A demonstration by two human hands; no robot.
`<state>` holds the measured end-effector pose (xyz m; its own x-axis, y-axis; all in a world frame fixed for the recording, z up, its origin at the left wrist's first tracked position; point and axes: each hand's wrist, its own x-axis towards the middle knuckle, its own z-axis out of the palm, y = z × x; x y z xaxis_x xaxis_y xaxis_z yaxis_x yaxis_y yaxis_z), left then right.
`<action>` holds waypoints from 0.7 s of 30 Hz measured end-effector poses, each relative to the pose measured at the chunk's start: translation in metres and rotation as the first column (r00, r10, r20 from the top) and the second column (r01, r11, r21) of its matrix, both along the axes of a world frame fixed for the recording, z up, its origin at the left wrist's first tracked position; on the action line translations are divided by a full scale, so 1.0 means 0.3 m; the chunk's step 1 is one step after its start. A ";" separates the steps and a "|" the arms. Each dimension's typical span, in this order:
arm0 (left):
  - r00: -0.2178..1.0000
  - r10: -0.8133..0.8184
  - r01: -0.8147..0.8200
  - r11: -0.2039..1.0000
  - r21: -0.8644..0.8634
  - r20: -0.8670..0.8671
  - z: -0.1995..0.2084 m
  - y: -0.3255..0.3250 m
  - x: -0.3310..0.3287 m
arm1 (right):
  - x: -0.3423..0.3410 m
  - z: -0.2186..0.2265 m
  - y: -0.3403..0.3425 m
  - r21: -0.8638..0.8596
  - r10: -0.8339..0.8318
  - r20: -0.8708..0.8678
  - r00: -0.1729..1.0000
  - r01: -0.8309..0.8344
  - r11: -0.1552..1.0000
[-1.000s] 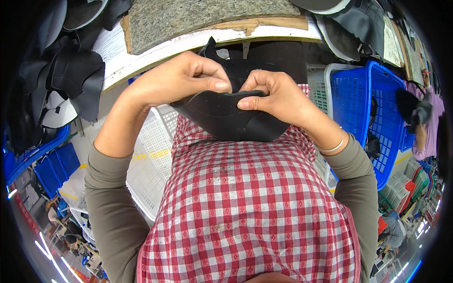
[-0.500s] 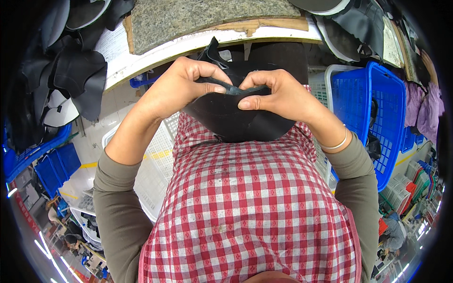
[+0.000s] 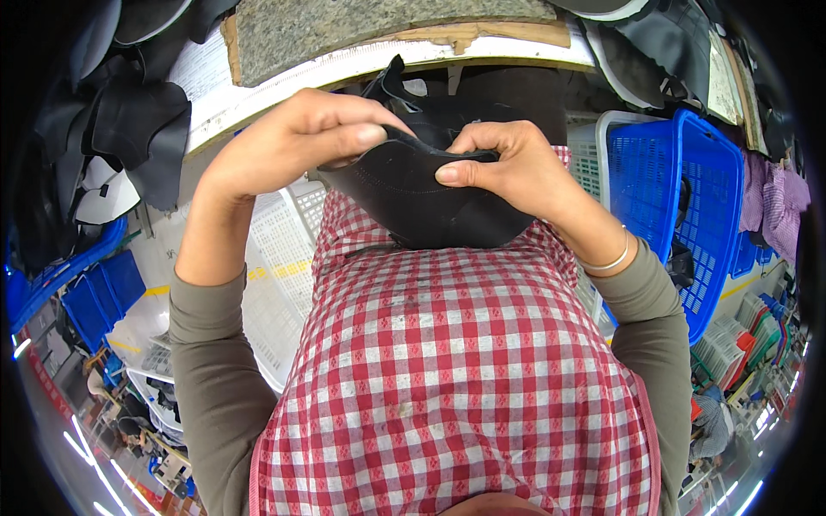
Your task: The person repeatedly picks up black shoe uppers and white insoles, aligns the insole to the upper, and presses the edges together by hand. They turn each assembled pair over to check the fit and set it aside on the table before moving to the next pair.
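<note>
Across the top, a pale desk (image 3: 529,55) bearing a mottled stone slab (image 3: 387,24); off to the left, a heap of dark cut pieces (image 3: 142,120); lower down, a white basket (image 3: 275,331) on one side and a blue basket (image 3: 641,176) on the other. Between the desk and a red-and-white checked apron (image 3: 430,370), held up in mid-view: a curved black piece (image 3: 430,206), with a faint dotted line just below its upper rim. To work along that rim well, probably best to go by feel: pinch only a short stretch at a time, press evenly from both faces, and let the rest hang without a twist. Better, too, to anchor one side before shifting the other, so as not to stretch or crease the curve. On the right hand (image 3: 516,168), a narrow pinch on the rim, thumb flat against the near face, fingers curled behind. On the left hand (image 3: 284,146), a bent wrist, back upward, forefinger stretched out behind the rim, thumb close beside its edge; cannot tell whether gripping or merely touching there. Both forearms (image 3: 225,225) angled inward, bare below olive sleeves (image 3: 215,370), with a thin bracelet (image 3: 618,258) round the right wrist.
</note>
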<state>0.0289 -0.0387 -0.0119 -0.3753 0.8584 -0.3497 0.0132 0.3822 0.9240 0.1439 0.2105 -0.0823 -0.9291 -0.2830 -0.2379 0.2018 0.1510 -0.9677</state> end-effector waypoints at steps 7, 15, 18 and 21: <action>0.945 0.319 -0.308 0.942 0.135 -0.068 -0.048 -0.066 0.157 | -0.064 0.053 0.014 0.210 0.214 -0.335 0.918 -0.149 0.966; 0.833 0.502 -0.461 0.862 0.210 -0.232 -0.094 -0.066 0.215 | -0.084 0.075 -0.096 0.431 0.340 -0.417 0.843 -0.146 0.891; 0.828 0.507 -0.465 0.860 0.212 -0.240 -0.090 -0.059 0.226 | -0.085 0.076 -0.087 0.480 0.399 -0.356 0.845 -0.202 0.854; 0.820 0.522 -0.480 0.850 0.216 -0.233 -0.102 -0.057 0.228 | -0.085 0.069 -0.077 0.457 0.409 -0.436 0.801 -0.194 0.868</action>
<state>0.0973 -0.0557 -0.0426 -0.8287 0.5566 -0.0592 0.1141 0.2715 0.9556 0.1186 0.1873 -0.0616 -0.8243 -0.5586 0.0919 -0.4150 0.4858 -0.7693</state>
